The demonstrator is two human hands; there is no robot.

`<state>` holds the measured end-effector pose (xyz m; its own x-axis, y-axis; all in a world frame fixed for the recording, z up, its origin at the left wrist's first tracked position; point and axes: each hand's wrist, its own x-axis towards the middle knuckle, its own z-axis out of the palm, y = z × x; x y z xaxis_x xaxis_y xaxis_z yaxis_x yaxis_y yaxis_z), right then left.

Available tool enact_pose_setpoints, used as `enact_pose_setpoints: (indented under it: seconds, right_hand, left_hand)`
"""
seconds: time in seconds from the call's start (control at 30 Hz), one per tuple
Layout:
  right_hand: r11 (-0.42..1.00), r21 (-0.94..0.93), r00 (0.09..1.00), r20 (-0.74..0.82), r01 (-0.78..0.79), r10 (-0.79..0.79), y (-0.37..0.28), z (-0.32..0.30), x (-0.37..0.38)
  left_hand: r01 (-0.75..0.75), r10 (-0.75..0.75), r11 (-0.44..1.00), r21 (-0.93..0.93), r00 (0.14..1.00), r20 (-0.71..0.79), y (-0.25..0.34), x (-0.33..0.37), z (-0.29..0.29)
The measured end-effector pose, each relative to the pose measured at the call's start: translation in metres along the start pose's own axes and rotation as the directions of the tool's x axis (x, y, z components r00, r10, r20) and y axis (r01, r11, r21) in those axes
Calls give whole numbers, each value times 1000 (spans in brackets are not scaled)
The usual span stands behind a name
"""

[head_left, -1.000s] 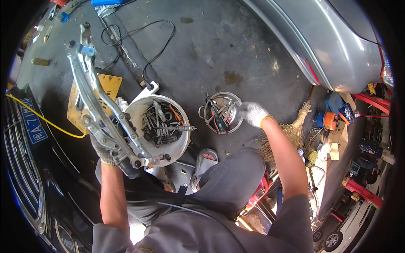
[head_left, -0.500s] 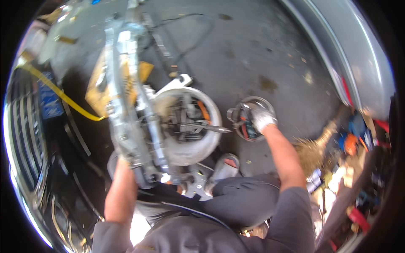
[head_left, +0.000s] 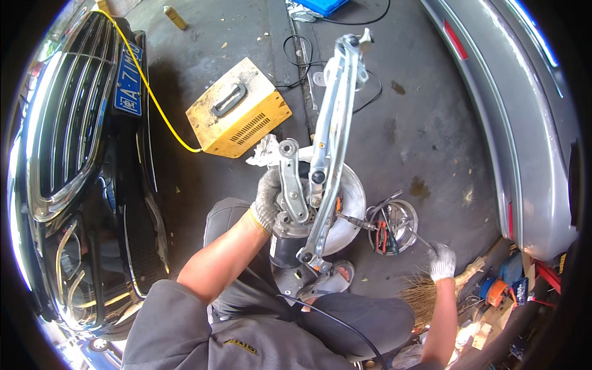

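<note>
My gloved left hand is closed around the motor end of a silver wiper linkage. Its long metal arms reach up and away above a round white tub, hiding much of the tub. My gloved right hand is closed at the right of a small round metal bowl, gripping a thin metal rod-shaped tool that slants toward the bowl's rim. The tool's exact kind is unclear. Red-handled pliers and other hand tools lie in the bowl. A long tool bridges from tub to bowl.
A yellow metal box with a black handle and a yellow hose stands ahead. A black car front borders the left, a grey car bumper the right. A straw broom and clutter lie at lower right.
My left hand has shifted the wiper linkage rightward and tilted it. My right hand has come out of the bowl to the right and nearer me, now with a thin metal tool. The view has swung.
</note>
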<state>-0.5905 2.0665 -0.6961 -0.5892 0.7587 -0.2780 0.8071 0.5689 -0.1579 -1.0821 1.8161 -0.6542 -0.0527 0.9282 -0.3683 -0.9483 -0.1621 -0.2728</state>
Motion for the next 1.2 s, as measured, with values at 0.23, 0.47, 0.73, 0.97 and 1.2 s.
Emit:
enact_pose_setpoints:
  seconds: [0.23,0.47,0.73,0.97,1.2]
  right_hand:
    - [424,903,934,-89,-71,346,-84,-84,-5]
    - [247,940,960,-265,236,90,-200,-144,34]
    - [695,619,846,90,365,-525,-296,-150,38]
    - [768,507,751,307,390,-584,-325,-174,59]
    - [668,435,622,266,604,-736,-333,-171,78]
  left_hand:
    - [-53,61,926,373,998,-10,-13,9,-11]
    - [7,-2,975,221,1000,-22,-14,7,-11]
    - [22,-22,978,207,1000,-4,-19,2,-15]
    - [33,-51,950,311,997,50,-17,0,-14]
    - [-11,-1,938,347,999,34,-20,-6,-11]
